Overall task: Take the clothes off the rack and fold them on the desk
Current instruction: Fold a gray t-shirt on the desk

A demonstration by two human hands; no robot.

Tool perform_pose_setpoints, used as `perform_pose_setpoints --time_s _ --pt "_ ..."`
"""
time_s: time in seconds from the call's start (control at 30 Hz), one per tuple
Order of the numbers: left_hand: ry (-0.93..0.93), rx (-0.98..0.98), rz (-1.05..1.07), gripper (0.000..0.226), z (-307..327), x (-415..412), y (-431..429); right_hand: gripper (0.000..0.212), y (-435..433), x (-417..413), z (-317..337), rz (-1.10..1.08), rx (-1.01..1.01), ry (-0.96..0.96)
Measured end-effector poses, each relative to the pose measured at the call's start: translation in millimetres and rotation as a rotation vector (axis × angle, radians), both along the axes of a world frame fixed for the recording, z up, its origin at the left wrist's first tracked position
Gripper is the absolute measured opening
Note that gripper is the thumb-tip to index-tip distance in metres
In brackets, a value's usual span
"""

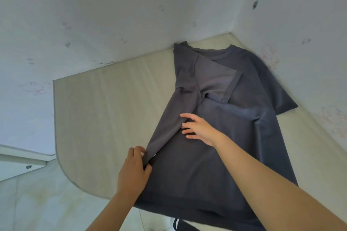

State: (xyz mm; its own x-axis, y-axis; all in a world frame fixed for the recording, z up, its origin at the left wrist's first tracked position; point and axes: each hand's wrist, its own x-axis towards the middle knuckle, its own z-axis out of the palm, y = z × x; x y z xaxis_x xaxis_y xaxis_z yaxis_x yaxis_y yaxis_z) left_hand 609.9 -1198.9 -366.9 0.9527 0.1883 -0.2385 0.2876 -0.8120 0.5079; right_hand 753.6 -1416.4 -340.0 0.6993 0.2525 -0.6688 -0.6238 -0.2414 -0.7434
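A dark grey T-shirt (221, 155) lies flat on the pale desk (105, 118), collar toward the far corner. Its left side and left sleeve are folded inward over the body; the right sleeve spreads out toward the wall. My left hand (134, 167) pinches the folded left edge of the shirt low down, lifting it a little. My right hand (199, 127) lies on the shirt's middle with its fingers spread and straight, pressing the fold line. The shirt's hem hangs over the desk's near edge.
White walls (112, 15) meet in a corner behind the shirt, close to its right sleeve. The desk has a rounded left end with bare surface left of the shirt. Pale floor (37, 202) shows below left. The rack is out of view.
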Motion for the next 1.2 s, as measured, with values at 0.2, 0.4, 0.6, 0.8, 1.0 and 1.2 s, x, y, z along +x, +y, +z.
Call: perform_pose_setpoints --time_s 0.2,0.4,0.6,0.8,1.0,1.2 --pt "0.163 0.012 -0.013 0.023 -0.9 -52.6 17.3 0.039 45.9 -43.4 -5.4 0.005 0.019 0.024" --pt "0.04 -0.118 -0.107 0.018 30.6 -75.9 11.6 0.03 57.6 -69.7 9.1 -0.291 0.062 -0.208" --pt "0.065 -0.232 -0.623 0.036 57.0 -94.5 -28.4 0.05 9.2 -88.8 31.8 -0.273 -0.218 -0.392" --pt "-0.014 -0.113 -0.689 0.028 25.1 -86.9 -28.1 0.048 -35.8 -136.3 -1.4 -0.17 -0.358 -0.075" --pt "-0.034 0.028 -0.807 0.04 3.0 -72.0 -36.1 0.035 -56.0 -156.7 -11.9 0.15 -0.475 -0.155" --pt "-0.035 -0.083 -0.658 0.017 18.7 -15.7 -52.6 0.028 -82.9 -114.7 2.4 0.033 -0.447 -0.177"
